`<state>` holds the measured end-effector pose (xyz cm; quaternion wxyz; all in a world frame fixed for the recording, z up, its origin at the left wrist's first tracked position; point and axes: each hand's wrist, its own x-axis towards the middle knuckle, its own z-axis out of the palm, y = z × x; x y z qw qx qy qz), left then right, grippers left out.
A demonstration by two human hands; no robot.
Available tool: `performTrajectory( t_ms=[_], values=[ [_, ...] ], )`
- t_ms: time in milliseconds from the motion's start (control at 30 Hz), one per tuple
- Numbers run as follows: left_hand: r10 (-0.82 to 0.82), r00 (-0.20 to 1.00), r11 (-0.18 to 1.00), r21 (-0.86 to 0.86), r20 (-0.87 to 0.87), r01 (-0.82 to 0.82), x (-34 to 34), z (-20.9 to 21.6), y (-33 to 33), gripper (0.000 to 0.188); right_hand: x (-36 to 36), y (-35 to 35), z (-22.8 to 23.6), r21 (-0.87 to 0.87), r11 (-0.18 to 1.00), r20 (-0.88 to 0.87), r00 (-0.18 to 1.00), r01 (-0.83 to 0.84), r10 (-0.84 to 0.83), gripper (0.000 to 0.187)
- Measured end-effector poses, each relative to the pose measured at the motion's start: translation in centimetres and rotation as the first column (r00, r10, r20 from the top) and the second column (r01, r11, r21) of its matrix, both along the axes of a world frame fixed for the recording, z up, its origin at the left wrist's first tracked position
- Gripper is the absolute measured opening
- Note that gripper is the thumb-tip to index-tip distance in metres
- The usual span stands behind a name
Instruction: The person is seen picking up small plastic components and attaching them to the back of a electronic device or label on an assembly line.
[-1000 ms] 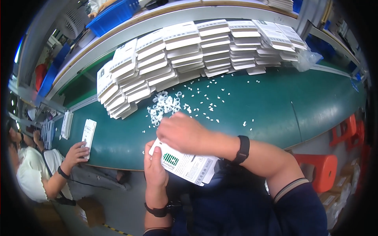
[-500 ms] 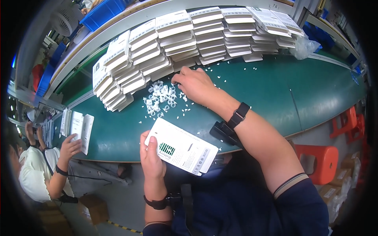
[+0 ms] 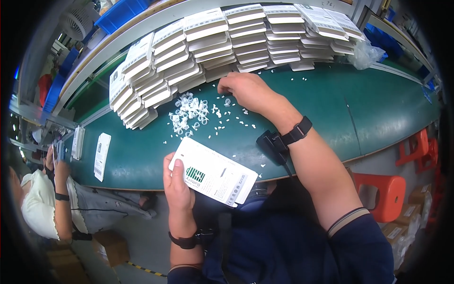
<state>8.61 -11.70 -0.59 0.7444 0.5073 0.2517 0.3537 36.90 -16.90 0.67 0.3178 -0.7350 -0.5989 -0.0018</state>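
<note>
My left hand [image 3: 179, 189] grips a flat white box [image 3: 215, 173] with green print near the table's front edge, thumb on its top face. The box tilts down to the right, a flap sticking out at its lower right end. My right hand [image 3: 248, 92] is over the table beyond it, fingers bent together; their tips are turned away, so whatever they pinch is hidden. Just below those fingers lies a single clear-white plastic loop [image 3: 227, 102]. To its left is a pile of similar small white loops [image 3: 189, 111], with tiny white bits [image 3: 217, 112] scattered around.
Stacks of flat white boxes [image 3: 205, 28] line the back of the green table [image 3: 302, 128]. A clear plastic bag [image 3: 366, 54] lies at their right end. At the left, a co-worker [image 3: 42, 203] sits near another white box [image 3: 101, 156]. Red stools [image 3: 383, 194] stand at right.
My right hand has moved away from the pile, up and to the right; a loop now lies apart below it. The co-worker has let go of a white box and drawn back.
</note>
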Motion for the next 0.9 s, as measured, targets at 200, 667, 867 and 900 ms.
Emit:
performTrajectory(
  t_ms=[200,667,867,900],
  values=[
    [0.009,1.0,1.0,-0.004,0.017,-0.009,0.0,0.1,-0.1,0.022,-1.0,-0.5,2.1,-0.096,0.974,0.015,0.979,0.206,-0.206,0.014],
    [0.047,0.998,0.999,-0.015,0.052,-0.046,0.2,0.2,-0.2,0.023,-2.9,-0.9,1.0,-0.124,0.99,0.016,0.998,0.068,-0.066,0.018],
    [0.104,0.992,0.994,-0.032,0.075,-0.102,0.8,0.1,-0.3,0.023,-3.3,-0.7,2.0,-0.124,0.988,0.005,0.995,0.096,-0.096,0.009],
    [0.111,0.989,0.993,-0.04,0.1,-0.107,1.0,0.1,-0.3,0.024,-3.6,-0.6,2.4,-0.112,0.986,-0.044,0.991,0.121,-0.127,0.008]
  ],
)
